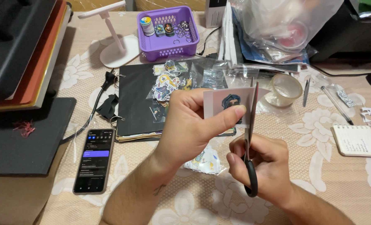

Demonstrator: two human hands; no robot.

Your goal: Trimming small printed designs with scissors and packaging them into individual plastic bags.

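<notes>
Above the middle of the tabletop (pixel 327 137), the left hand (pixel 189 125) is pinching a small printed card (pixel 229 102), fingers closed on its left edge. Its free right edge is sitting against the upright blades of the scissors (pixel 251 141), which the right hand (pixel 264 166) is gripping just below. Behind are lying a black binder (pixel 137 100), a tape roll (pixel 284 88), a purple basket (pixel 168 43); a phone (pixel 93 160) is lying left.

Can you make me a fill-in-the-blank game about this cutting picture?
1. The right hand holds the ____.
2. The left hand pinches a small white ____ with a blue-haired drawing.
3. The basket at the back is coloured ____.
4. The phone lies on the ____ side of the table.

Missing words: scissors; paper; purple; left
</notes>
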